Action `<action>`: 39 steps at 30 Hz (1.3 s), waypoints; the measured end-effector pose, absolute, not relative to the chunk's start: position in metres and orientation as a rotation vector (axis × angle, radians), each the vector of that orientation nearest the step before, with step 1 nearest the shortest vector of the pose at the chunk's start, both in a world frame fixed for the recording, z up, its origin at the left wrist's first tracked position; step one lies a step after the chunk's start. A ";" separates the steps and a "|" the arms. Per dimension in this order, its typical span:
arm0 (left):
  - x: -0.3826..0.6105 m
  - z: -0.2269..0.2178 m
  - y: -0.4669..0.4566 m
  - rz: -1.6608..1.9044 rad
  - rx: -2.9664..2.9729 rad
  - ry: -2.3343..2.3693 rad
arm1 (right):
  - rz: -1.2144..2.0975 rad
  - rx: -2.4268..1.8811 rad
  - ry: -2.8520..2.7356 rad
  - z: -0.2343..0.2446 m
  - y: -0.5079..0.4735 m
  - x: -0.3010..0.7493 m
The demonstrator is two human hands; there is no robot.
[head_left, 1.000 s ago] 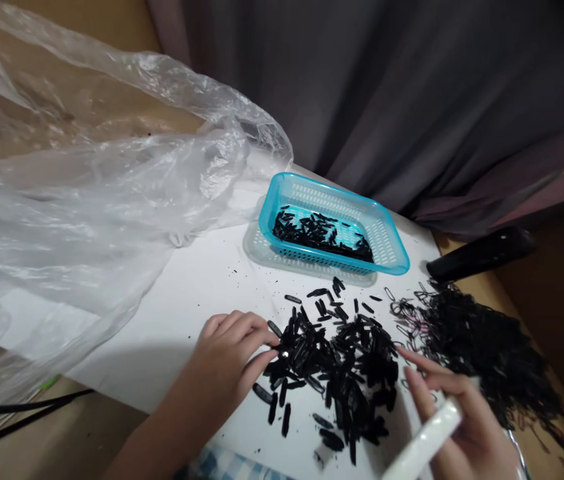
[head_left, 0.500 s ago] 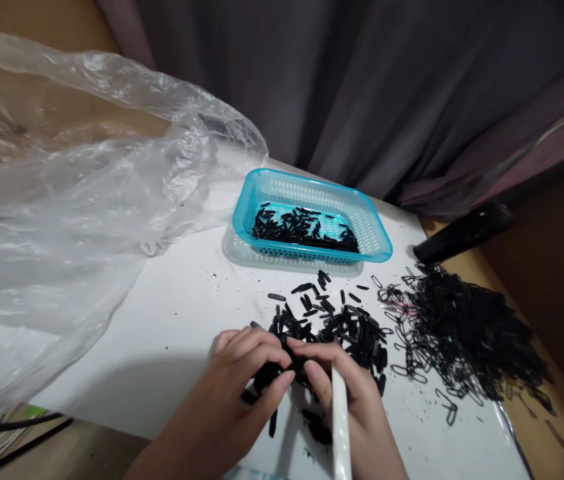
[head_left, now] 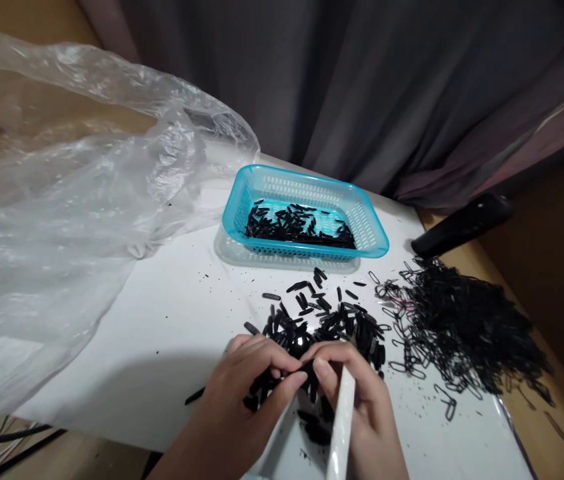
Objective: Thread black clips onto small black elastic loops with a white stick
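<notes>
My left hand (head_left: 255, 387) and my right hand (head_left: 362, 400) meet at the fingertips, low in the middle of the view. Between them they pinch a small black piece (head_left: 309, 368), partly covered by the fingers. A slim white rod-like handle (head_left: 343, 423) also runs through my right hand, pointing down toward the lower edge; its far end is hidden. Many loose, narrow black pieces (head_left: 332, 327) lie scattered beneath and beyond my hands. Behind them stands a blue perforated basket (head_left: 307, 175) with more such black pieces (head_left: 287, 223) inside.
At the right lies a heap of thin black loops (head_left: 472, 327), with a thick black handle-like object (head_left: 462, 223) behind it. Crumpled clear plastic (head_left: 87, 200) covers the left of the white surface (head_left: 162, 300). A dark curtain (head_left: 337, 87) hangs behind; cables (head_left: 12, 437) run at lower left.
Both hands have shifted slightly right, and their fingertips have come closer together around the black piece. The white handle has tilted. The whole view has moved a little.
</notes>
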State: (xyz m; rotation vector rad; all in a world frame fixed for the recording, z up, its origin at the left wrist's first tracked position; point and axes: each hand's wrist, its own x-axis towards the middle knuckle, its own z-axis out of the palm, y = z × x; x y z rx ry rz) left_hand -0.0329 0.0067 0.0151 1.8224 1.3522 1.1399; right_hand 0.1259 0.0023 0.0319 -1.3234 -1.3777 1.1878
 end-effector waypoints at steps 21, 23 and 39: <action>-0.023 0.008 -0.004 1.244 1.191 1.053 | 0.891 -1.487 -1.312 0.037 -0.016 0.113; -0.021 0.005 -0.006 1.161 1.043 1.010 | 0.870 -1.493 -1.327 0.037 -0.017 0.109; -0.013 0.006 -0.010 0.973 0.701 0.752 | 0.534 -1.370 -1.621 0.027 -0.011 0.131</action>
